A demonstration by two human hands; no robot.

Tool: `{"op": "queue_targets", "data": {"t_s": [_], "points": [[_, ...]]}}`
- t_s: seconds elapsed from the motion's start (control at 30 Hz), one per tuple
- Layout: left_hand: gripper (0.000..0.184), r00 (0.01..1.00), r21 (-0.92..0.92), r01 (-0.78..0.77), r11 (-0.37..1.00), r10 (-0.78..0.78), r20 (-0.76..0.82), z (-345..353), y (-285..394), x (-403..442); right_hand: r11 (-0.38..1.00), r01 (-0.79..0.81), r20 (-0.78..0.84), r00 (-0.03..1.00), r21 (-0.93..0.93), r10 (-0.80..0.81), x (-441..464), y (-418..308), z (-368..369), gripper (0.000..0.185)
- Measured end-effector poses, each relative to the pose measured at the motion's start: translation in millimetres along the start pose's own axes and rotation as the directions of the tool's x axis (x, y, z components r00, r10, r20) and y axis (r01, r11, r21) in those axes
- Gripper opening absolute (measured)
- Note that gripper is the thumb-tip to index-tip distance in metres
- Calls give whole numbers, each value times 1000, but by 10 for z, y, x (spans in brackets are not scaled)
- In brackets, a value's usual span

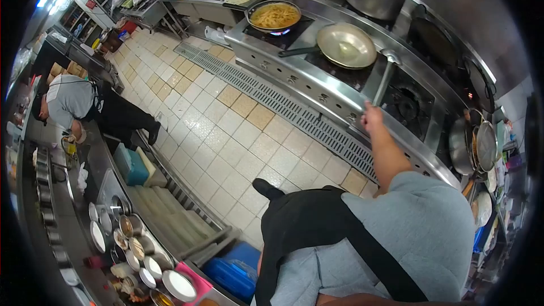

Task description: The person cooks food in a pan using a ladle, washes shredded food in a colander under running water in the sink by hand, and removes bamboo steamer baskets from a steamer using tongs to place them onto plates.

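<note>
At two o'clock, the right hand [371, 118] was curled round the near end of a ladle [385, 82], likely for distance from the heat beside the pan [347, 45]; the left hand was out of view.

We extend our right arm [391, 153] from the shoulder toward eleven o'clock, forearm bare, our right hand [371, 118] curled in a firm grip near three o'clock.
</note>
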State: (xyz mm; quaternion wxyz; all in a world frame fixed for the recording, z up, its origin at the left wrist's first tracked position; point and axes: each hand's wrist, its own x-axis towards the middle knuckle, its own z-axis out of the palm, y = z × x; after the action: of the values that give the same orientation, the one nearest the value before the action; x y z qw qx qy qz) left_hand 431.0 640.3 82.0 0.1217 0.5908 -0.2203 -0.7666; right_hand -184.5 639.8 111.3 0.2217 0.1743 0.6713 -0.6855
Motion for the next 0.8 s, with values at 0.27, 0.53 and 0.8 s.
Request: {"op": "queue_targets", "data": {"t_s": [0.27, 0.53, 0.8], "points": [[43, 985, -357, -169, 919, 149, -81, -310, 3166, 655, 952, 275, 131, 957, -131, -259, -1399, -692, 778, 20], [39, 535, -185, -642, 744, 608, 587, 1442, 5440, 474, 903, 421, 479, 813, -88, -333, -1871, -1218, 2057, 58], [38, 142, -19, -977, 211, 721, 678, 1151, 5858, 60, 836, 338, 470, 876, -433, -110, -1183, -1073, 3253, 51]]}}
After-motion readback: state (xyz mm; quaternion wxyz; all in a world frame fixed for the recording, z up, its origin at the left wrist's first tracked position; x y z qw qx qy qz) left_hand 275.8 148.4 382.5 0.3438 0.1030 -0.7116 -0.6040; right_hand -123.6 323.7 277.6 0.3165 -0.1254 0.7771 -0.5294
